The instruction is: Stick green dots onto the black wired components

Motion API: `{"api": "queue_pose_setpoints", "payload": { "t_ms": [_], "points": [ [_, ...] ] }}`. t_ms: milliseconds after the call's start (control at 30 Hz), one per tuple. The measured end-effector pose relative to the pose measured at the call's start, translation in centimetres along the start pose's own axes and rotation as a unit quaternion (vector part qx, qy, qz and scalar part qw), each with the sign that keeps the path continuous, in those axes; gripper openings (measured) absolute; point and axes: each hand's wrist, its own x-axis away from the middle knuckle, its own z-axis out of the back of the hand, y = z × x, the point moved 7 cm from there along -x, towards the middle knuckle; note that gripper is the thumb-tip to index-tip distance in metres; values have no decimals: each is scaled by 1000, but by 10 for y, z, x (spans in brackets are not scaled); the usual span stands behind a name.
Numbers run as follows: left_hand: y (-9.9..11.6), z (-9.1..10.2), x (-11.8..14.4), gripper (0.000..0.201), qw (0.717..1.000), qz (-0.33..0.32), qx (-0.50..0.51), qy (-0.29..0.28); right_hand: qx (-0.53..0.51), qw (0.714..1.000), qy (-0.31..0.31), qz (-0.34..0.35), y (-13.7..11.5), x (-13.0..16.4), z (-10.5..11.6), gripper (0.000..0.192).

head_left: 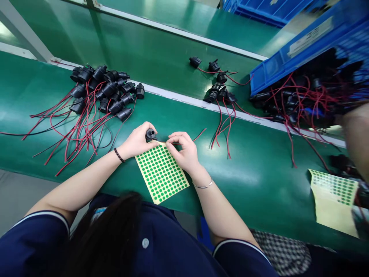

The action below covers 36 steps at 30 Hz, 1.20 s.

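Note:
My left hand (140, 137) is closed round a small black pump-like part (150, 134) with a round nozzle on top. Its thumb lies at the upper edge of a pale yellow sheet of green dot stickers (163, 173). The fingers of my right hand (184, 151) are pinched together at the sheet's upper right corner; whether a loose dot is between them is too small to tell. A red wire (200, 134) runs from the part behind my right fingers and out to the right. The sheet lies tilted near the table's front edge.
On the left lies a pile of black parts (109, 90) with red and black wires. Several more parts (215, 93) lie at the back. A blue crate (291, 50) full of them leans at the right, near another person's arm (357, 134) and a partly used sticker sheet (331, 207).

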Motion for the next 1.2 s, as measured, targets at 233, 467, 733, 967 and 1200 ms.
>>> {"api": "queue_pose_setpoints", "payload": {
  "t_ms": [233, 467, 733, 967, 1200],
  "points": [
    [-11, 10, -1, 39, 990, -19, 118, 68, -230, 952, 54, -196, 23, -5, 4, 15],
    [-5, 4, 4, 34, 990, -29, 100, 95, -384, 870, 38, -305, 9, -7, -27, 22],
    [2, -7, 8, 31, 996, -40, 66, 53, -370, 887, 35, -275, 3, -3, -34, 16],
    [3, -10, 8, 33, 995, -48, 69, 51, -322, 912, 27, -254, 1, -3, -34, 19],
    [2, -11, 9, 31, 994, -58, 68, 58, -293, 926, 48, -231, -4, -4, -31, 18]
  ]
}}
